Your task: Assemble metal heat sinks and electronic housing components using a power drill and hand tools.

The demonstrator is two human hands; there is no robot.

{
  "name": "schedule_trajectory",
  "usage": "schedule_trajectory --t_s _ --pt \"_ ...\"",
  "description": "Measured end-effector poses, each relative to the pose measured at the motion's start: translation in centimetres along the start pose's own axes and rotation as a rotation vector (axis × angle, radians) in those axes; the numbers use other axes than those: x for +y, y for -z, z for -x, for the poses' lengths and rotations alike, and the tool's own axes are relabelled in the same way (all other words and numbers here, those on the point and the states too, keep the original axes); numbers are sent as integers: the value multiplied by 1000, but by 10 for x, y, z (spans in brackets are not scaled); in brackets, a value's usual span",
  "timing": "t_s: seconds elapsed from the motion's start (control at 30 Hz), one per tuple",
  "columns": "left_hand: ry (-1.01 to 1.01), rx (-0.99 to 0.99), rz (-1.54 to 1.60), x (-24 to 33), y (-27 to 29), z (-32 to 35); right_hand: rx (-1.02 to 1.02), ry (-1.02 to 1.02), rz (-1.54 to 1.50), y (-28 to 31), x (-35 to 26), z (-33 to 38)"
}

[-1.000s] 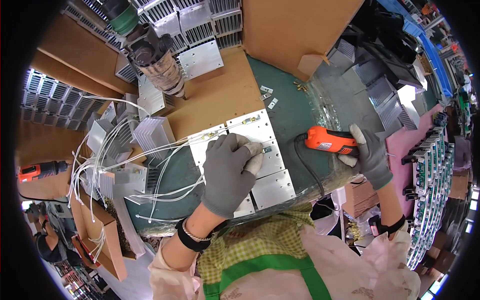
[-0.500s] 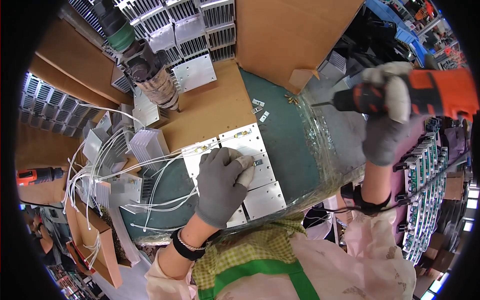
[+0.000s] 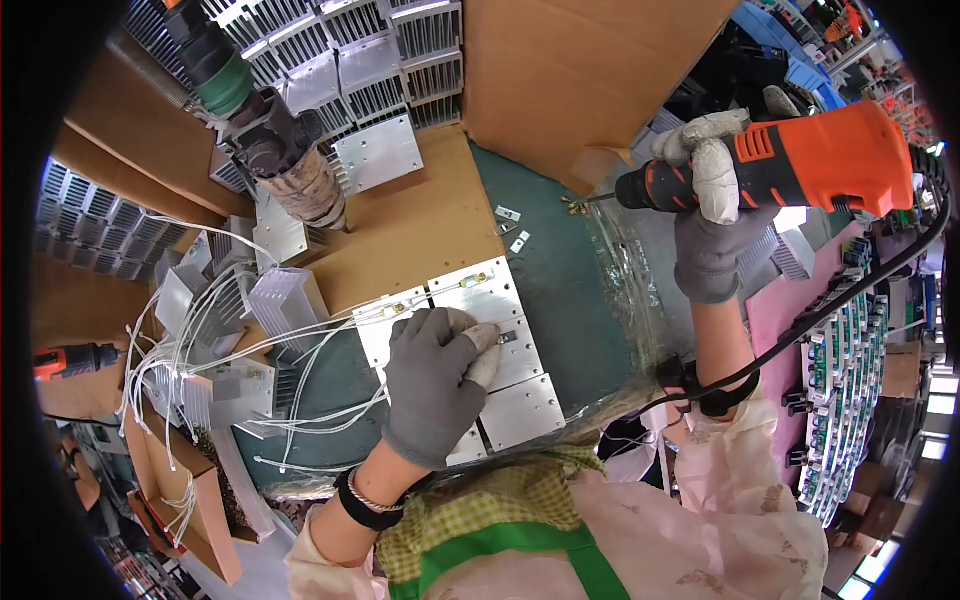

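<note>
Fingers [image 3: 482,370] of the left hand [image 3: 430,385] bend together beside a small metal clip [image 3: 508,337] on a shiny plate [image 3: 522,364], but I cannot tell if they grip it. Off to that hand's right, the right hand [image 3: 718,215] holds an orange power driver [image 3: 840,155], its tip by little gold screws [image 3: 575,207] on the green counter [image 3: 580,310].

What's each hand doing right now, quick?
Left hand: closed, right at a small metal clip on a metal plate; grip on it unclear.
Right hand: closed, holding an orange-and-black corded drill.
</note>
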State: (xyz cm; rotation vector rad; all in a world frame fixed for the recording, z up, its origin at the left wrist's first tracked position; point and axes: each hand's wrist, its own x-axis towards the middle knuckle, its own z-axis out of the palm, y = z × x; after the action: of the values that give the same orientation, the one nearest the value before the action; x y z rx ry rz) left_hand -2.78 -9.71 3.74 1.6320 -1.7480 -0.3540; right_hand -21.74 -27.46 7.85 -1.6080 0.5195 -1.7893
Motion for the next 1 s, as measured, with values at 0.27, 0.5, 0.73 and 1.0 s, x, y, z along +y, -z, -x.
schedule_trajectory --t_s 0.27,0.5,0.73,1.0 --pt "13 7 8 0 1 1 -88 -35 -229 3 -49 -7" --pt "21 30 36 -2 -1 3 -252 -104 -490 -12 -90 6" --pt "21 32 44 -4 -1 3 -234 -161 -471 -33 -86 21" --pt "-27 43 14 -5 -1 3 -191 -190 -475 -33 -87 26"
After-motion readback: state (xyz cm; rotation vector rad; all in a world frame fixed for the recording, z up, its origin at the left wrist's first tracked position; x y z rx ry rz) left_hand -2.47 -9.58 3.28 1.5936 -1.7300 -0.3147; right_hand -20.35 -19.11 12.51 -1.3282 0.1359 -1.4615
